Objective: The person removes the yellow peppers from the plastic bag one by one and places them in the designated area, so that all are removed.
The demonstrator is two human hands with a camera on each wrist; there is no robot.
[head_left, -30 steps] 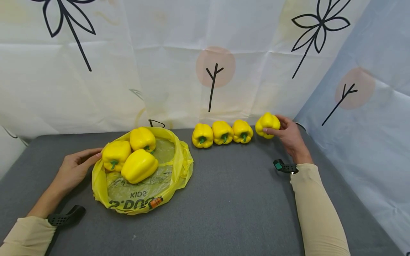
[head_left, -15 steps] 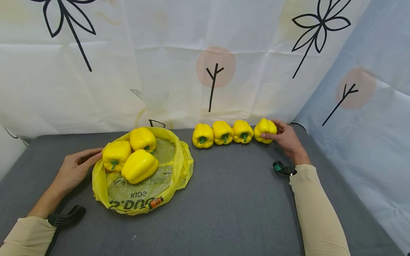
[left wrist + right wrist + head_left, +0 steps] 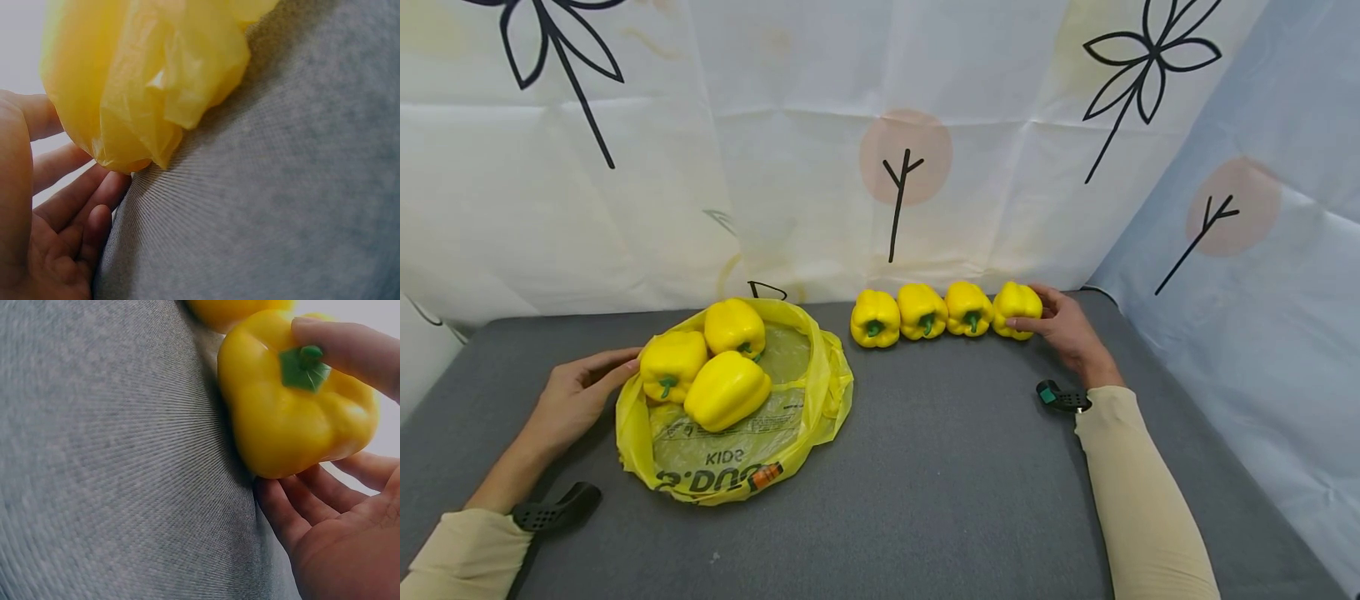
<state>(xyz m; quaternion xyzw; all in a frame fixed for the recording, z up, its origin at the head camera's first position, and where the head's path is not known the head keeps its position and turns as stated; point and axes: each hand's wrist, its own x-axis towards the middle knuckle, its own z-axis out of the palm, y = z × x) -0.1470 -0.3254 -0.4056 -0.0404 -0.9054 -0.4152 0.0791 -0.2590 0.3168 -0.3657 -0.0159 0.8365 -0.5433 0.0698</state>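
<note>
My right hand (image 3: pixel 1070 327) holds a yellow bell pepper (image 3: pixel 1018 308) at the right end of a row along the back of the table. In the right wrist view, the thumb lies near the green stem (image 3: pixel 304 367) and the other fingers are at the pepper's side. Left of it stand three more yellow peppers, the nearest being this one (image 3: pixel 967 307). My left hand (image 3: pixel 571 400) touches the left side of a yellow plastic bag (image 3: pixel 831 379) with loosely bent fingers (image 3: pixel 69 194). Three peppers, one lying on its side (image 3: pixel 727 392), sit inside the open bag.
A grey cloth-covered table (image 3: pixel 925 475) lies under everything. Behind it hangs a pale printed curtain (image 3: pixel 1000 167), close to the pepper row. A bluish-white sheet (image 3: pixel 1285 333) borders the right side. Black bands (image 3: pixel 553 508) are on both wrists.
My right hand has brought its pepper leftward and down, from apart from the row to beside its last pepper. The left hand and the bag have stayed in place.
</note>
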